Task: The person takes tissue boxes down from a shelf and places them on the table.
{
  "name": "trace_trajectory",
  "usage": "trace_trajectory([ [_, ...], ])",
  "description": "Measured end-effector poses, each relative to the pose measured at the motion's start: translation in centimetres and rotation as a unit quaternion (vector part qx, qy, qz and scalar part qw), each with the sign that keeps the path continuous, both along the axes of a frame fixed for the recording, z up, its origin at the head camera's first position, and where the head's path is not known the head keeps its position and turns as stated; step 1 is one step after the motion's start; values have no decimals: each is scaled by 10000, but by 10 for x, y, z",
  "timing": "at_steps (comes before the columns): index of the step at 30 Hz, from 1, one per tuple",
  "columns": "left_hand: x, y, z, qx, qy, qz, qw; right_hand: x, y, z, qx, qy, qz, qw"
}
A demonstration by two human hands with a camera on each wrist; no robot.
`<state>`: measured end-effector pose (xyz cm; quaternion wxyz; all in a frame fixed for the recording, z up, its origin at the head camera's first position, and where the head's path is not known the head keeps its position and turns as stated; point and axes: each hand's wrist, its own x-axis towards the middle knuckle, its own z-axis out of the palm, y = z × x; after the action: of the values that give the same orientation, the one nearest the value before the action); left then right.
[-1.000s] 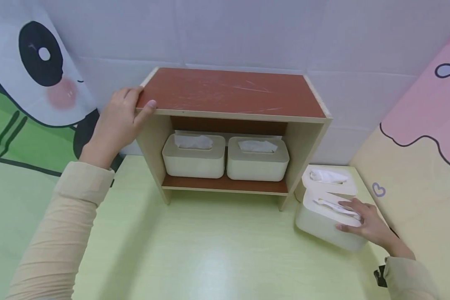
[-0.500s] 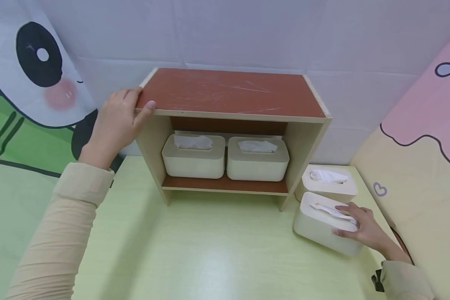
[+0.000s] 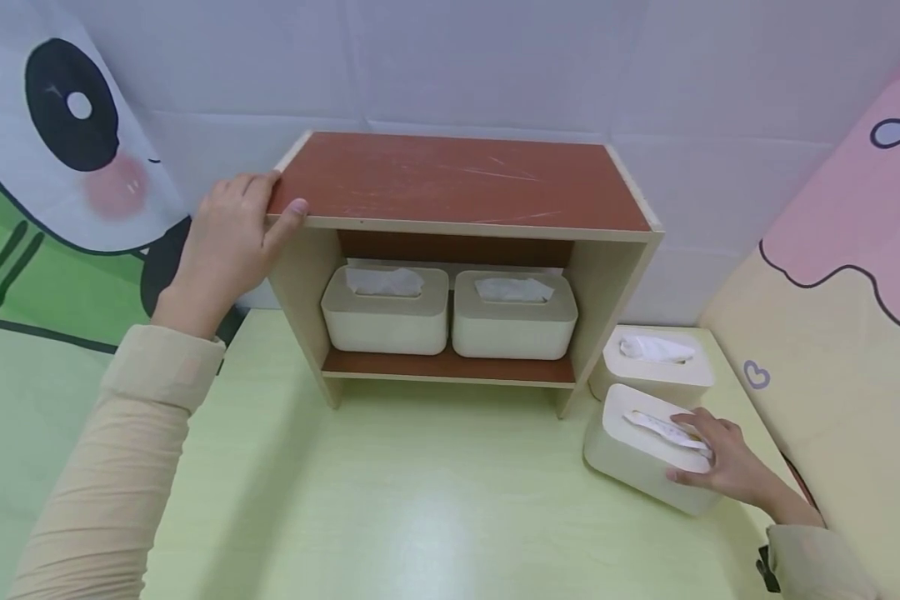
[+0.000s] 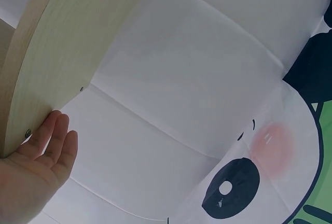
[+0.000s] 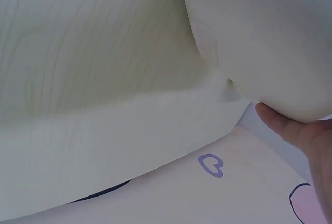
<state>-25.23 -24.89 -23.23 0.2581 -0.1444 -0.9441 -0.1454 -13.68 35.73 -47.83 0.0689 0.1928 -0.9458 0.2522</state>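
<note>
My left hand (image 3: 228,242) holds the top left corner of a small wooden shelf (image 3: 465,183) with a reddish-brown top. Its fingers lie against the outer side panel (image 4: 62,42) in the left wrist view. Inside the shelf, two cream tissue boxes (image 3: 385,325) (image 3: 515,329) stand side by side. At the right, my right hand (image 3: 735,462) grips another tissue box (image 3: 637,454), thumb on its front and fingers over its top. That box stands at an angle, a tissue showing in its slot. In the right wrist view the thumb (image 5: 282,125) touches its side.
Another tissue box (image 3: 660,379) sits behind the gripped one, beside the shelf's right panel. Pale wood-grain table (image 3: 420,483) stretches in front of the shelf. A grey-white cloth wall (image 3: 487,67) backs it, and a printed panel (image 3: 832,375) borders the right edge.
My right hand and the gripped tissue box have shifted slightly left and nearer to me, uncovering more of the box behind. The left hand stays on the shelf's corner.
</note>
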Motion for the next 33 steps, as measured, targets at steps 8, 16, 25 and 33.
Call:
trace_trajectory([
  [8,2,0,1,85,-119,-12,9999,3,2,2,-22,-220,207,9995],
  [16,2,0,2,112,-85,-28,9999,1,7,1,203,46,508,9985],
  [25,3,0,2,157,-86,-51,9998,-9,12,9,374,-41,787,9962],
  [33,6,1,4,146,-196,0,9997,-11,16,14,216,-744,591,9952],
])
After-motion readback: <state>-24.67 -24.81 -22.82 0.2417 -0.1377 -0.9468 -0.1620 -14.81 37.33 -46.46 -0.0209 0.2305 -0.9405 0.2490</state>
